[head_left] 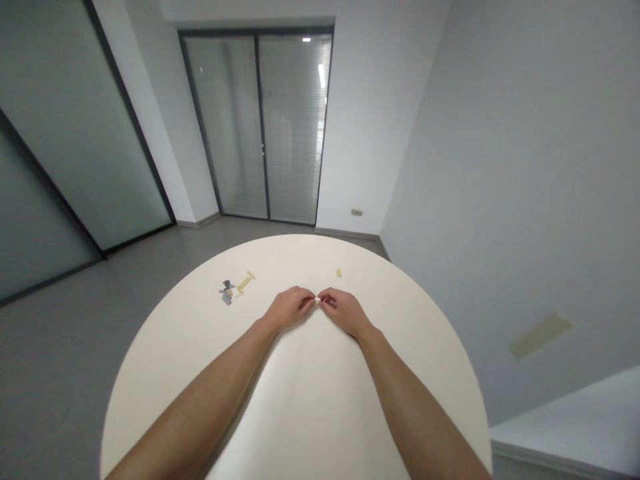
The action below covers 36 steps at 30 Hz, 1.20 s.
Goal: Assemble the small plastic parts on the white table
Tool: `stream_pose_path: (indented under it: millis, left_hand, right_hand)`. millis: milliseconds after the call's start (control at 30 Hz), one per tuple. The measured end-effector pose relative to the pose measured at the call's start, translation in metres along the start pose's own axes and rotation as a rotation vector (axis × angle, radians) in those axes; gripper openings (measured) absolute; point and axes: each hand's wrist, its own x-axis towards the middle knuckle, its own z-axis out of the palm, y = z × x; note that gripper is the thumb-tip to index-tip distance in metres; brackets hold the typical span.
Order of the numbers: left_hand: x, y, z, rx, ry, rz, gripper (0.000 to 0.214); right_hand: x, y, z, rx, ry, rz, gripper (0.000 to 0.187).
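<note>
Both hands meet over the middle of the round white table (310,400). Between their fingertips is a small white piece (317,300), too small to tell its kind. My left hand (290,308) pinches its left side with thumb and fingers. From the other side my right hand (345,310) pinches it too, fingers curled. The hands rest low, close to the tabletop, with the fingertips almost touching. Part of the white piece is hidden by the fingers.
Left of the hands lie grey and dark scraps (227,293) beside strips of yellowish tape (245,283). A small yellowish tape piece (339,273) is beyond my right hand. Glass doors (260,127) stand behind the table; a wall with a tape strip (541,335) is at right.
</note>
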Motion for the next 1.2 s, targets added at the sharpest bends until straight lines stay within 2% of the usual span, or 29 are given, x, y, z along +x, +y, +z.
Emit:
stream_pose_path:
  millis: [1200]
  left_hand:
    - [0.0005, -0.0006, 0.0010, -0.023, 0.001, -0.007, 0.029]
  right_hand:
    - [0.0005, 0.0016, 0.0013, -0.005, -0.008, 0.016, 0.016]
